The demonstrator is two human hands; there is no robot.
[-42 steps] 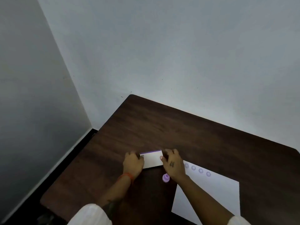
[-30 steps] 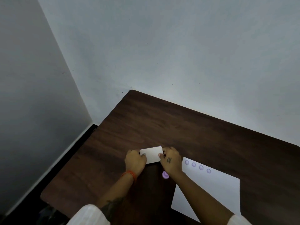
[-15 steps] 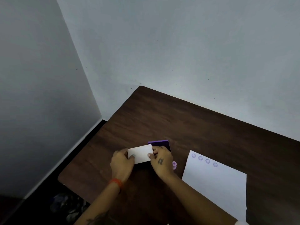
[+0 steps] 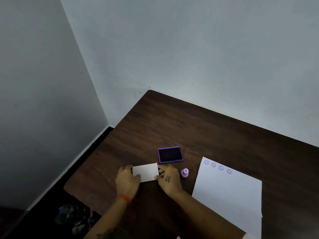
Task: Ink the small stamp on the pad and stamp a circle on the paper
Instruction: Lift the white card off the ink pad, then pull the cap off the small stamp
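A purple ink pad (image 4: 170, 154) lies uncovered on the dark wooden table (image 4: 207, 128), its dark ink surface showing. Its white lid (image 4: 145, 171) is just in front and to the left of it, gripped at both short ends by my left hand (image 4: 126, 181) and my right hand (image 4: 168, 180). The small lilac stamp (image 4: 184, 173) stands upright on the table just right of my right hand, untouched. A white sheet of paper (image 4: 229, 195) lies to the right, with a row of several purple circles along its top edge.
The table sits in a room corner, with walls close behind and to the left. Its left edge drops to a dark floor where a crumpled bag (image 4: 74, 216) lies. Bare tabletop stretches behind the pad.
Both hands lifted the white lid off the ink pad and carried it left and toward me, exposing the dark ink surface. The camera view shifted, too.
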